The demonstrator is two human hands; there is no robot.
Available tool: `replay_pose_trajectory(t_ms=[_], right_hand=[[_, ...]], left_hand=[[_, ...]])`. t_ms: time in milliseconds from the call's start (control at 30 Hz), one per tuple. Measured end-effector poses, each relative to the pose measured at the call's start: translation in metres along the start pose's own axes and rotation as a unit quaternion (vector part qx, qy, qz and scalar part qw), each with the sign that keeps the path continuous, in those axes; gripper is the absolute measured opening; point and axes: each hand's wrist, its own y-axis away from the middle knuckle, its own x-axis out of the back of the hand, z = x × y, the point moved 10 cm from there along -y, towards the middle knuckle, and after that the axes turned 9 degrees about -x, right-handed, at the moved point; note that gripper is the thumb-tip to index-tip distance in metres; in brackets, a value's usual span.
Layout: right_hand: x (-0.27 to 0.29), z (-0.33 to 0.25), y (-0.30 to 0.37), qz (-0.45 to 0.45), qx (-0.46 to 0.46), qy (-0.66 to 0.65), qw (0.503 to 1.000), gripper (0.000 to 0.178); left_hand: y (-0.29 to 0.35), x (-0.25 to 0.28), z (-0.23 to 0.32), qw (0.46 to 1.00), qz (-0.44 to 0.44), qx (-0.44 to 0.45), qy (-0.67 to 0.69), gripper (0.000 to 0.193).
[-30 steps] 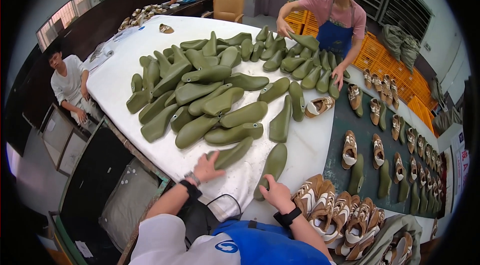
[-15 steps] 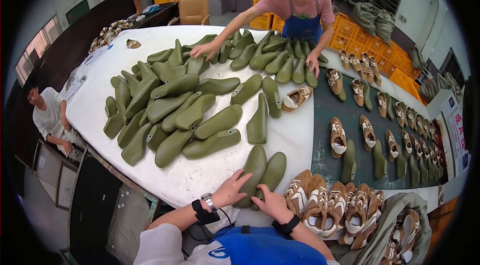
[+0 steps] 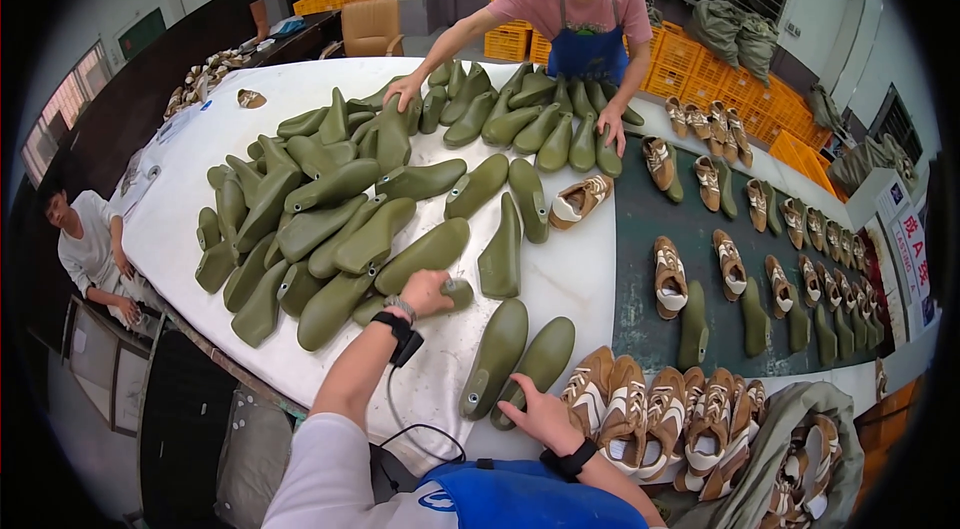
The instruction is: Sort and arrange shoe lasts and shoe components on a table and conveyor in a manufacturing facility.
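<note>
My left hand (image 3: 426, 293) is closed round the end of a green shoe last (image 3: 459, 296) at the near edge of a large pile of shoe lasts (image 3: 345, 187). Two more green lasts lie side by side in front of me, toes pointing away: the left last (image 3: 495, 354) is untouched. On the right last (image 3: 543, 361) my right hand (image 3: 543, 417) grips the heel end, with thumb and forefinger on its surface. Just right of that hand stand several brown-and-white sneakers (image 3: 628, 409) in a close group.
Across the white table (image 3: 570, 279), a co-worker (image 3: 592, 14) in a blue apron handles lasts. A dark green mat (image 3: 640, 279) bears rows of sneakers and lasts. A grey sack (image 3: 830, 429) with shoes lies near right. Another person (image 3: 95, 244) sits at left.
My left hand has left the last beside my right hand and moved up and left to a last at the pile's edge. My right hand stays at its last. The co-worker has lifted a last upright.
</note>
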Motion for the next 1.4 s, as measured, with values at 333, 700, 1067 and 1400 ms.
replay_pose_trajectory(t_ms=[333, 700, 1067, 1400], right_hand=[[0.007, 0.003, -0.002, 0.007, 0.000, -0.025, 1.000, 0.044], [0.005, 0.004, -0.003, -0.010, -0.006, -0.025, 1.000, 0.044], [-0.003, 0.011, -0.003, -0.021, -0.013, -0.021, 0.999, 0.049], [-0.004, 0.011, -0.009, -0.008, -0.001, -0.009, 1.000, 0.049]], left_hand=[[0.172, -0.042, 0.157, 0.878, -0.285, -0.373, -0.094, 0.030], [0.066, 0.020, -0.001, 0.989, 0.128, -0.058, 0.041, 0.050], [-0.030, -0.002, -0.064, 0.966, -0.064, 0.245, -0.058, 0.079], [0.007, -0.042, -0.052, 0.976, -0.153, 0.149, 0.035, 0.089]])
